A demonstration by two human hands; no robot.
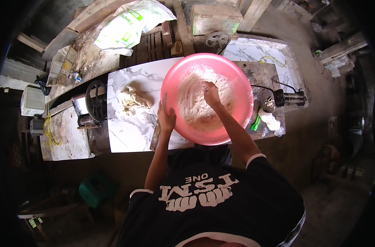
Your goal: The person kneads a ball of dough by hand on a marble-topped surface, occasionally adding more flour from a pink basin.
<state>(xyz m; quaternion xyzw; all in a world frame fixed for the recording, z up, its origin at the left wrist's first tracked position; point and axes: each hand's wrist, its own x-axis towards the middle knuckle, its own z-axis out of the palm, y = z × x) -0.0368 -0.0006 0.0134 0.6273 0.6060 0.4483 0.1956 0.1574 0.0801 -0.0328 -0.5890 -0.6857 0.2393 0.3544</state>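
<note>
A wide pink basin holds a heap of pale flour, powdery white at the far side and tanner nearer me. My left hand grips the basin's left rim, its thumb on the inner side. Over the middle of the flour, my right hand has its fingers curled in. What those fingers hold, if anything, is hidden. A rough lump of dough rests on the white marbled tabletop, left of the basin. Close to my left wrist lies a narrow wooden strip.
Right of the basin are a green-handled tool, a white plastic bag and a spring mechanism. A black wheel stands at the left. Beyond the table are a white-and-green sack, a wooden box and a grey wheel.
</note>
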